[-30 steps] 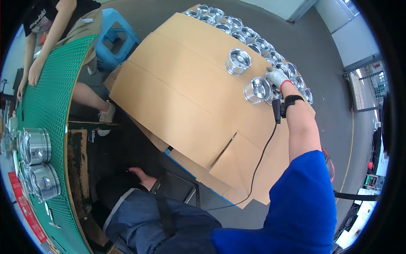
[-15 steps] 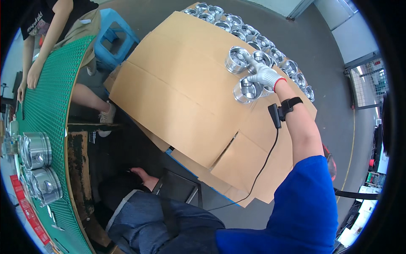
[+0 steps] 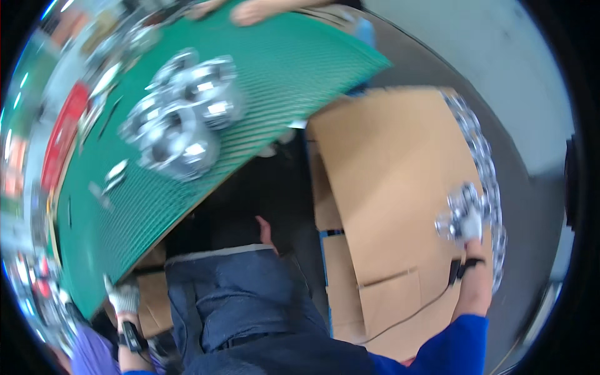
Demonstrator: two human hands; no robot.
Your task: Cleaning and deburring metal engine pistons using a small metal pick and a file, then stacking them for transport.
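Observation:
Gloved in white, my right hand [image 3: 471, 226] rests among a small cluster of shiny metal pistons [image 3: 449, 226] on the brown cardboard [image 3: 394, 169]. Blur hides its fingers, so a hold on any piston cannot be made out. My left hand [image 3: 127, 298], also gloved, is at the near edge of the green table [image 3: 275, 69], lower left. Its fingers are apart, one stretched toward the tabletop, and no object shows in it. A group of larger-looking metal pistons [image 3: 181, 147] stands on the green ribbed mat, blurred.
More pistons [image 3: 481, 150] line the cardboard's far right side. A red strip [image 3: 64, 137] and small tools lie along the table's left side. Another person's hand [image 3: 253, 11] rests at the table's far edge. Someone in a purple sleeve [image 3: 94, 350] is at lower left.
The view has swung left, bringing more of the green table and my left hand into sight. My right hand stays by the piston cluster, which now appears farther right and lower.

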